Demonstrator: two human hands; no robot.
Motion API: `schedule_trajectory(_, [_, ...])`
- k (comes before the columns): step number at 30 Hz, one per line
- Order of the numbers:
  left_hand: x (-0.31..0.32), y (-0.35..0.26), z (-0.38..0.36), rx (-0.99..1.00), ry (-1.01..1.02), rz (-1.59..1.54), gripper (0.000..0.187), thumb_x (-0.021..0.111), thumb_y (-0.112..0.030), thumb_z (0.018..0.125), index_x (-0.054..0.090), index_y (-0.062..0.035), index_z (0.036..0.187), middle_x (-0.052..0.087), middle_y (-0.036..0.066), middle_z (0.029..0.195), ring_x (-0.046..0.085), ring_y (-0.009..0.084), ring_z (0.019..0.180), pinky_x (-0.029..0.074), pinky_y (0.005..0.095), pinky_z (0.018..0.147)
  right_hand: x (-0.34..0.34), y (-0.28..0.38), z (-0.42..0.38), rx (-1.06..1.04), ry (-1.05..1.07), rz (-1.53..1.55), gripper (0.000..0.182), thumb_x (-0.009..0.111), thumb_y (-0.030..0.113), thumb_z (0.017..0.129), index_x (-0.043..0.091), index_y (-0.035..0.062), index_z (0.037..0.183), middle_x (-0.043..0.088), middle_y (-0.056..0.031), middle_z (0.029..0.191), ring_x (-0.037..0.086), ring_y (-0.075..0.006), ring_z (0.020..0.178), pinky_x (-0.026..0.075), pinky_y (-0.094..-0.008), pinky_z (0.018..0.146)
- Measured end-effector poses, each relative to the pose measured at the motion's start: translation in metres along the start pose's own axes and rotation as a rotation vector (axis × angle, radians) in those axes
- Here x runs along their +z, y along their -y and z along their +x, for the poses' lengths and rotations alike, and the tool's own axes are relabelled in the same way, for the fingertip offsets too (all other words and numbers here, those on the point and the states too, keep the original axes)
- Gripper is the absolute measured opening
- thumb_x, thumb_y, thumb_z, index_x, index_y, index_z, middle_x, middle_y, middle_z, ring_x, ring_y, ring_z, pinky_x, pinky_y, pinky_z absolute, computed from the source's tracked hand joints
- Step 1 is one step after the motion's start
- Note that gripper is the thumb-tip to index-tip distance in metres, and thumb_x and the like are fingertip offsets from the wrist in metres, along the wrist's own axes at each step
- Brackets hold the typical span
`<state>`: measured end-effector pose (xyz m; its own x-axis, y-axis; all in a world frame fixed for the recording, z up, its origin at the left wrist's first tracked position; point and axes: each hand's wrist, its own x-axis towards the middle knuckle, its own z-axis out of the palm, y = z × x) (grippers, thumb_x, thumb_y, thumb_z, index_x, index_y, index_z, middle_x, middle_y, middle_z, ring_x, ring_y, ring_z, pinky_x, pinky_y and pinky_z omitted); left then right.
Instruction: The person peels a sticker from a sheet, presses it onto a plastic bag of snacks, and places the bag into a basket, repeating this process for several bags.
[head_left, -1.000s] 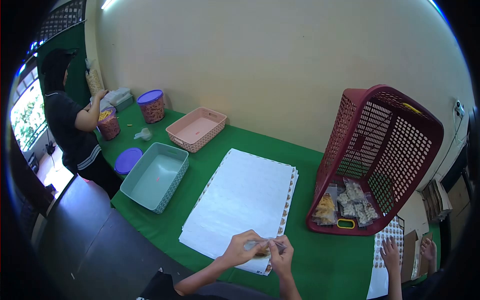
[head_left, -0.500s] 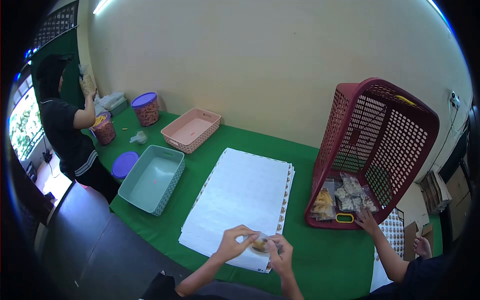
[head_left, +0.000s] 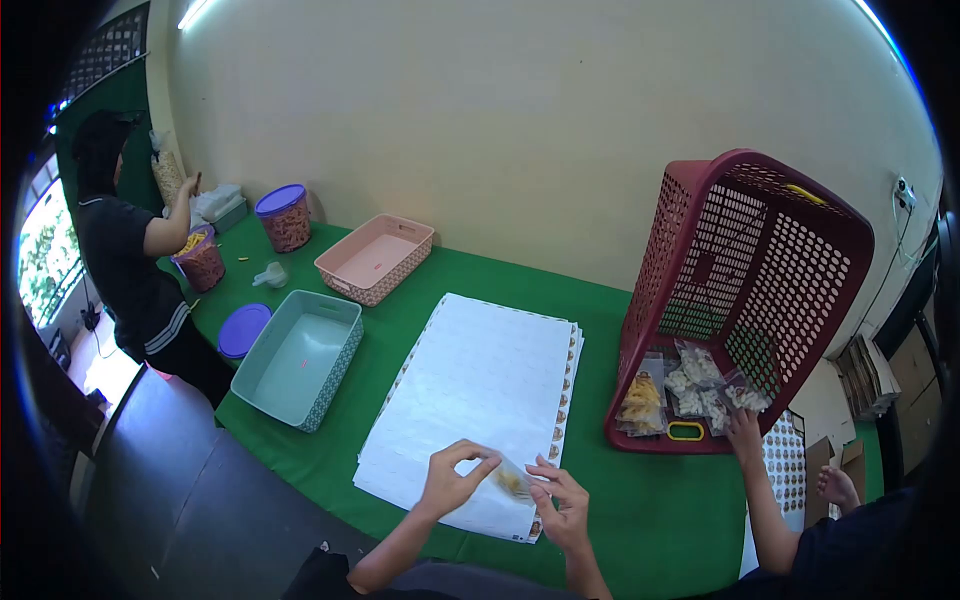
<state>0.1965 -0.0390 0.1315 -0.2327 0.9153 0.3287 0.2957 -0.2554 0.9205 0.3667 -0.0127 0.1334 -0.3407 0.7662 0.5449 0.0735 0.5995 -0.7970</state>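
Note:
A small clear plastic bag (head_left: 512, 482) with something yellowish inside is held up over the stack of white sheets (head_left: 482, 385). My left hand (head_left: 452, 485) pinches its upper left edge between thumb and fingertips. At the bag's right edge is my right hand (head_left: 562, 508), thumb and fingers bent around that side. The fingertips' exact contact there is hard to make out. Under the bag, the top sheet is plain white, while round brown printed marks show along the stack's right border.
A maroon basket (head_left: 655, 260) lies on its side, holding bags of yellow snacks (head_left: 641, 402) and white pieces (head_left: 690, 385); another person's hand (head_left: 743, 432) reaches in. A green tray (head_left: 300, 355), pink tray (head_left: 375, 258) and purple-lidded tub (head_left: 284, 222) stand left. A co-worker (head_left: 130, 240) stands beyond.
My hands have shifted slightly apart, and the bag now hangs tilted between them. The other person's hand at the basket has moved up onto a bag. The co-worker's hand has risen.

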Motion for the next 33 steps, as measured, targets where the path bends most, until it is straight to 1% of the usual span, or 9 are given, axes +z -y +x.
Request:
schedule_trajectory(3, [0.030, -0.003, -0.010, 0.048, -0.200, -0.171, 0.051, 0.058, -0.008, 0.076, 0.033, 0.0007, 0.119, 0.031, 0.015, 0.122, 0.044, 0.0232, 0.103, 0.039, 0.0297, 0.084, 0.002, -0.006, -0.007, 0.371, -0.227, 0.369, 0.017, 0.052, 0.006, 0.078, 0.062, -0.0008, 0.090, 0.056, -0.0138, 0.101, 0.057, -0.0232, 0.085, 0.042, -0.0281, 0.077])
schedule_trajectory(7, [0.040, -0.027, -0.015, 0.230, 0.111, 0.005, 0.057, 0.048, -0.015, 0.082, 0.019, 0.0020, 0.128, 0.019, 0.017, 0.132, 0.033, 0.0271, 0.116, 0.030, 0.0346, 0.094, -0.005, 0.010, 0.000, 0.315, -0.146, 0.363, 0.022, 0.051, 0.007, 0.080, 0.059, -0.0005, 0.099, 0.051, -0.0149, 0.110, 0.053, -0.0226, 0.092, 0.040, -0.0287, 0.080])
schedule_trajectory(9, [0.042, -0.026, -0.014, 0.272, 0.194, 0.016, 0.057, 0.043, -0.017, 0.084, 0.015, 0.0029, 0.129, 0.019, 0.016, 0.133, 0.029, 0.0260, 0.119, 0.026, 0.0365, 0.096, -0.009, 0.021, 0.002, 0.052, 0.183, 0.070, 0.030, 0.049, 0.008, 0.079, 0.053, 0.0006, 0.109, 0.043, -0.0189, 0.119, 0.047, -0.0201, 0.101, 0.039, -0.0289, 0.082])
schedule_trajectory(11, [0.036, -0.013, -0.012, 0.059, 0.234, -0.242, 0.051, 0.044, -0.018, 0.086, 0.023, 0.0025, 0.127, 0.029, 0.021, 0.129, 0.038, 0.0266, 0.114, 0.031, 0.0340, 0.093, -0.009, 0.007, -0.005, 0.045, 0.197, 0.038, 0.036, 0.054, 0.009, 0.076, 0.049, -0.0002, 0.110, 0.045, -0.0189, 0.114, 0.044, -0.0186, 0.098, 0.037, -0.0290, 0.082])
schedule_trajectory(12, [0.034, -0.008, -0.014, -0.051, 0.188, -0.385, 0.036, 0.045, -0.015, 0.086, 0.038, 0.0036, 0.116, 0.047, 0.019, 0.113, 0.049, 0.0210, 0.100, 0.038, 0.0306, 0.086, -0.009, 0.002, -0.007, 0.092, 0.009, 0.052, 0.036, 0.057, 0.010, 0.074, 0.049, -0.0004, 0.107, 0.046, -0.0166, 0.108, 0.045, -0.0183, 0.093, 0.037, -0.0288, 0.081])
schedule_trajectory(14, [0.034, -0.011, -0.019, -0.067, 0.197, -0.399, 0.026, 0.046, -0.013, 0.085, 0.044, 0.0033, 0.106, 0.050, 0.017, 0.106, 0.051, 0.0179, 0.094, 0.040, 0.0287, 0.082, -0.005, -0.001, -0.004, 0.175, -0.291, 0.119, 0.038, 0.065, 0.012, 0.069, 0.048, 0.0007, 0.101, 0.044, -0.0096, 0.096, 0.043, -0.0163, 0.082, 0.039, -0.0272, 0.072])
schedule_trajectory(19, [0.032, -0.015, -0.020, -0.120, 0.199, -0.290, 0.013, 0.054, -0.011, 0.081, 0.052, 0.0013, 0.077, 0.057, 0.009, 0.076, 0.053, 0.0108, 0.077, 0.042, 0.0235, 0.069, -0.015, -0.001, -0.002, 0.490, 0.040, 0.450, 0.024, 0.063, 0.007, 0.071, 0.055, -0.0008, 0.092, 0.055, -0.0097, 0.087, 0.053, -0.0161, 0.081, 0.042, -0.0260, 0.072])
schedule_trajectory(21, [0.031, -0.013, -0.016, -0.049, 0.176, -0.268, 0.014, 0.056, -0.012, 0.080, 0.053, 0.0017, 0.077, 0.057, 0.008, 0.073, 0.053, 0.0101, 0.074, 0.042, 0.0230, 0.067, -0.016, -0.004, 0.001, 0.202, 0.099, 0.267, 0.012, 0.060, 0.003, 0.072, 0.060, -0.0003, 0.084, 0.059, -0.0097, 0.082, 0.056, -0.0165, 0.080, 0.043, -0.0261, 0.074])
schedule_trajectory(33, [0.032, -0.019, -0.018, -0.079, 0.179, -0.189, 0.017, 0.052, -0.013, 0.081, 0.060, 0.0002, 0.090, 0.061, 0.010, 0.082, 0.056, 0.0153, 0.079, 0.043, 0.0275, 0.072, -0.035, -0.011, 0.002, 0.251, 0.000, 0.012, 0.010, 0.068, 0.007, 0.066, 0.061, 0.0002, 0.068, 0.057, -0.0069, 0.067, 0.054, -0.0113, 0.060, 0.042, -0.0219, 0.056])
